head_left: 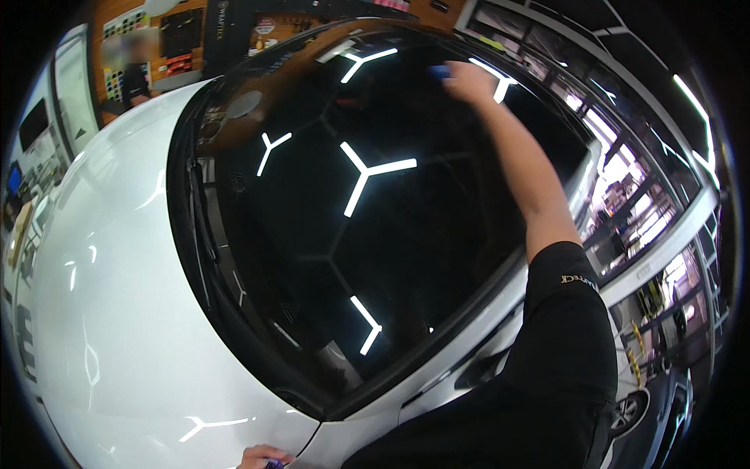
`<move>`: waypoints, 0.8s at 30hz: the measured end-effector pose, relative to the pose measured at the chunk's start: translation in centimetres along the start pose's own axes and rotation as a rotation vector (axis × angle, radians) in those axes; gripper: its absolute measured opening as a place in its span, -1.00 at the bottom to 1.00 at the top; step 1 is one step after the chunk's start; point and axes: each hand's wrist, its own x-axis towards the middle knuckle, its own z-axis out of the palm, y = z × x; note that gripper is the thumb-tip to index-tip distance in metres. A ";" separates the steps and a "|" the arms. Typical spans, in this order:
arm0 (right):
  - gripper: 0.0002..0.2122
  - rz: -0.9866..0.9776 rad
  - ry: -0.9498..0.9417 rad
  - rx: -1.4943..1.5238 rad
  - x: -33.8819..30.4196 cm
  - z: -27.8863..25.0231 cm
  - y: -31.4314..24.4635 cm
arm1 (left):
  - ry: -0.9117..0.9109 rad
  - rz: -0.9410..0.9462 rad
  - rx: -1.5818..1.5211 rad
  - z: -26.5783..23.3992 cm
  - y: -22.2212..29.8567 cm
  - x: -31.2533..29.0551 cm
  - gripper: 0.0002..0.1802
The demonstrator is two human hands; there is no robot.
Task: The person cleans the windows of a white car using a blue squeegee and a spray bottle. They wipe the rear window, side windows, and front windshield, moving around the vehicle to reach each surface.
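My right arm stretches across the dark windshield (437, 211) of a white car. At its far upper part, my right hand (470, 84) is closed on a small blue thing (440, 71), held at the glass; its kind is too small to make out. My left hand (262, 455) is low in the view, at the white hood's near edge by the fender seam. Its fingers are curled round a small purple thing (274, 463), mostly hidden by the hand and the picture's lower rim.
The white hood (117, 258) spreads to the left, with a wiper (201, 211) along the glass's lower edge. Bright lamp reflections lie on the windshield. Another person (135, 78) stands beyond the hood at the far left. A dark car (652, 414) is at the lower right.
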 end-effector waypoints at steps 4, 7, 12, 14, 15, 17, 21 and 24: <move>-0.63 0.416 0.112 -0.126 4.9 -0.1 8.1 | 0.057 0.000 -0.039 -0.4 0.9 -0.6 -0.40; -0.61 0.370 0.075 -0.113 7.4 1.7 4.4 | 0.064 0.033 -0.060 0.2 0.9 -0.4 -0.39; -0.66 -0.627 -0.151 0.220 -4.6 0.4 -21.5 | 0.066 0.092 -0.115 3.1 -0.2 2.0 -0.46; -0.70 -1.217 -0.121 0.493 -12.9 1.3 -26.0 | 0.010 0.027 -0.156 3.8 -0.9 3.3 -0.48; -0.71 -1.391 -0.096 0.458 -15.7 1.4 -27.3 | -0.004 -0.018 -0.167 3.9 -1.0 3.9 -0.48; -0.73 -1.530 -0.034 0.437 -15.4 0.0 -28.4 | 0.000 -0.033 -0.157 4.2 -0.1 4.7 -0.50; -0.66 -0.661 -0.073 0.068 2.1 3.2 -19.5 | -0.067 0.028 -0.066 3.0 0.4 6.7 -0.48; -0.58 0.080 -0.016 -0.108 11.3 4.3 -3.5 | -0.048 0.024 -0.027 1.9 1.1 7.1 -0.45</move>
